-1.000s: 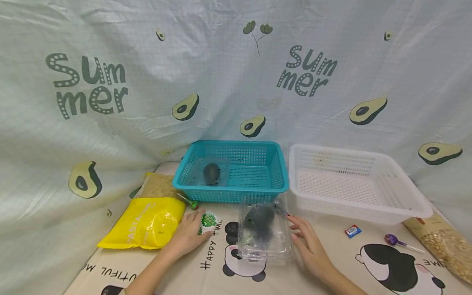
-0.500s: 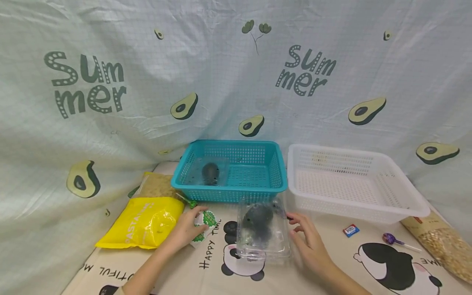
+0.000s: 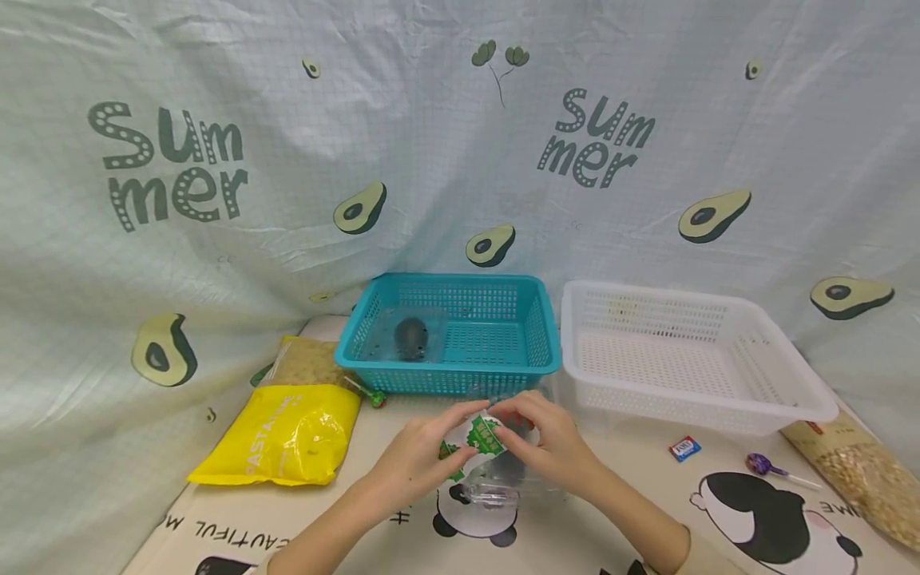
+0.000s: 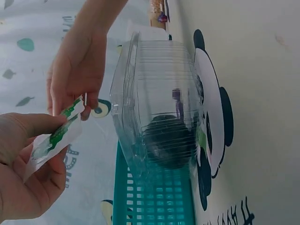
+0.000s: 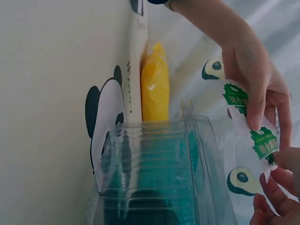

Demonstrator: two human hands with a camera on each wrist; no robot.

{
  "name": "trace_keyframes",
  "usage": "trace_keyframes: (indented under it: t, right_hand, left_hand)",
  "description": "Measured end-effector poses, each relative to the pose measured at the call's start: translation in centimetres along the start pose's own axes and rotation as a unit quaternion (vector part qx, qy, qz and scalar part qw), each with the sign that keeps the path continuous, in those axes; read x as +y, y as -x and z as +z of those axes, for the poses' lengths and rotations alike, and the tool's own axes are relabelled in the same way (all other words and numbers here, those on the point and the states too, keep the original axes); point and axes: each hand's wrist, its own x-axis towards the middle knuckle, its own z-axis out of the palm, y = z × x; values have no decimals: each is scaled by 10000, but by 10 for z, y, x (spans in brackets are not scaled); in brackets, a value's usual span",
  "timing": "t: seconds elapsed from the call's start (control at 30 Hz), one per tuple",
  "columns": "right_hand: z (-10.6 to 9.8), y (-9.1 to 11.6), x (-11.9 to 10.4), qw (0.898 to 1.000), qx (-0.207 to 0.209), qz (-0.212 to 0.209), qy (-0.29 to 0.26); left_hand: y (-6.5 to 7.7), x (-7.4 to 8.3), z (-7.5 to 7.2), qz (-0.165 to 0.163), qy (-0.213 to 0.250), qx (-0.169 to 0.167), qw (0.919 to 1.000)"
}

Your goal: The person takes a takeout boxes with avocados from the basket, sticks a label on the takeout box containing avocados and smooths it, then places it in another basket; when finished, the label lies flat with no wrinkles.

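Note:
Both hands are raised over a clear plastic clamshell box (image 3: 496, 497) on the cloth. Between them is a small white packet with green print (image 3: 485, 434). My left hand (image 3: 415, 455) pinches it between thumb and fingers, and my right hand (image 3: 548, 439) pinches its other end, as the corner in the right wrist view (image 5: 265, 143) packet shows. Seen from the left wrist, the box (image 4: 164, 77) stands below the hands with its lid down. A dark round object (image 4: 168, 145) and a small purple item (image 4: 177, 101) show through its wall. From above, the hands cover much of the box.
A teal basket (image 3: 449, 379) behind holds another clear box (image 3: 388, 335) with a dark round object. Right of it stands a white basket (image 3: 668, 403). A yellow pasta bag (image 3: 287, 435) and green lollipop (image 3: 377, 398) lie left; a small candy (image 3: 685, 449), purple lollipop (image 3: 759, 464) and grain bag (image 3: 873, 487) lie right.
My left hand has picked the packet up from the cloth and carried it right, over the clear box. My right hand has left the box's side and moved in to grip the packet too.

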Motion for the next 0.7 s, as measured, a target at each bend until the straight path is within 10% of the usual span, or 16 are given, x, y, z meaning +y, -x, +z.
trace_keyframes:
  t: [0.7]
  right_hand:
    - [-8,5,10,9755,-81,2064,-751]
  left_hand:
    - [6,-34,-11,-1444,1373,765,9770]
